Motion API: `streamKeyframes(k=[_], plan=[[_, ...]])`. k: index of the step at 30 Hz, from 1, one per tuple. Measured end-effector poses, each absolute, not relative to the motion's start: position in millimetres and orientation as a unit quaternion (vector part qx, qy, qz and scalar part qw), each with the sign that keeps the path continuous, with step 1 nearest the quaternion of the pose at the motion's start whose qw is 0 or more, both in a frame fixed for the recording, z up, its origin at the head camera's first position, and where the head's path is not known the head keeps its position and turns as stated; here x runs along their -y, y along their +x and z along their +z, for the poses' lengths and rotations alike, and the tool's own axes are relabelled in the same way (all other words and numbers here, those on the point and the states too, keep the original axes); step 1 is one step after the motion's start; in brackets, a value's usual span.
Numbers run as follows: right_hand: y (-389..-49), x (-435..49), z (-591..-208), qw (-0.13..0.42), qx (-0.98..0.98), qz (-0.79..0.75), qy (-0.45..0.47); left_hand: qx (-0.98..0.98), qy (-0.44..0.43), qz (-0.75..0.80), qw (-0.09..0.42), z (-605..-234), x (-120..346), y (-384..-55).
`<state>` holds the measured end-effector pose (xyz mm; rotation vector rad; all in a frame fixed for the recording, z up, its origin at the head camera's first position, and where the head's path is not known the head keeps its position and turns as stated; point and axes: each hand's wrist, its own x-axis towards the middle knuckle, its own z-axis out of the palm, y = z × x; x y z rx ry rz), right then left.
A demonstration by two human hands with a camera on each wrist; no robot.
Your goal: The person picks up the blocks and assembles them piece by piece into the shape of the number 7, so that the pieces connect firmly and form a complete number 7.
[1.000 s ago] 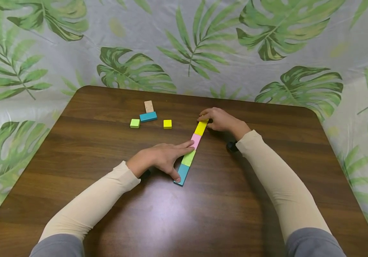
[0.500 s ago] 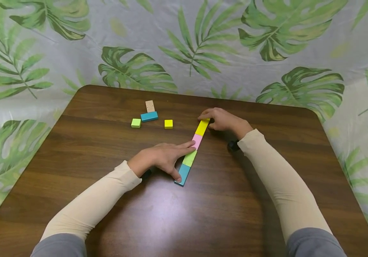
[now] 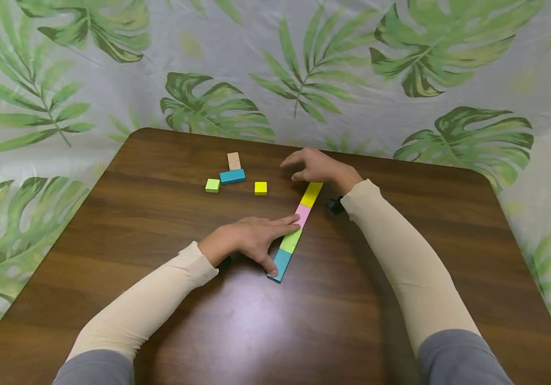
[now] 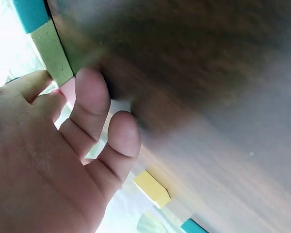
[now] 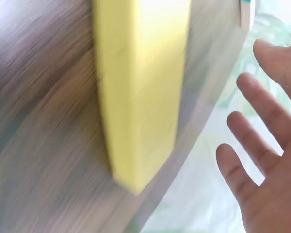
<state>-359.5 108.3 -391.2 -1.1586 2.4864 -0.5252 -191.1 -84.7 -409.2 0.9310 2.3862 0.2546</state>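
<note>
A slanting row of blocks lies end to end on the table: a blue block [image 3: 284,262] nearest, then a light green block [image 3: 290,241], a pink block [image 3: 305,213] and a long yellow block [image 3: 311,194] farthest. My left hand [image 3: 251,238] rests along the row's left side, thumb on the blue block and two fingertips at the pink and green ones. Above and left of the row's far end hovers my right hand [image 3: 319,167], fingers spread and holding nothing. In the right wrist view that hand [image 5: 269,150] is apart from the yellow block [image 5: 140,97].
Loose blocks lie at the back left: a plain wooden block [image 3: 233,161], a second blue block [image 3: 232,176], a small green block [image 3: 212,185] and a small yellow block [image 3: 261,188]. A leaf-patterned curtain [image 3: 227,107] hangs behind the table's [image 3: 198,342] far edge.
My right hand has let go of the yellow block's far end and moved left and up from it. The left hand keeps its place on the row. The head view has shifted slightly.
</note>
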Motion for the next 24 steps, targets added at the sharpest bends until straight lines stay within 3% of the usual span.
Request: streamKeyframes(k=[15,24], plan=[[-363,-65,-407,0.258,-0.837,-0.22,-0.43,-0.889,0.36,0.082,0.27,-415,82,-194],[-363,-48,-410,0.245,-0.827,-0.198,-0.466,-0.891,0.353,0.09,0.272,-417,87,-194]])
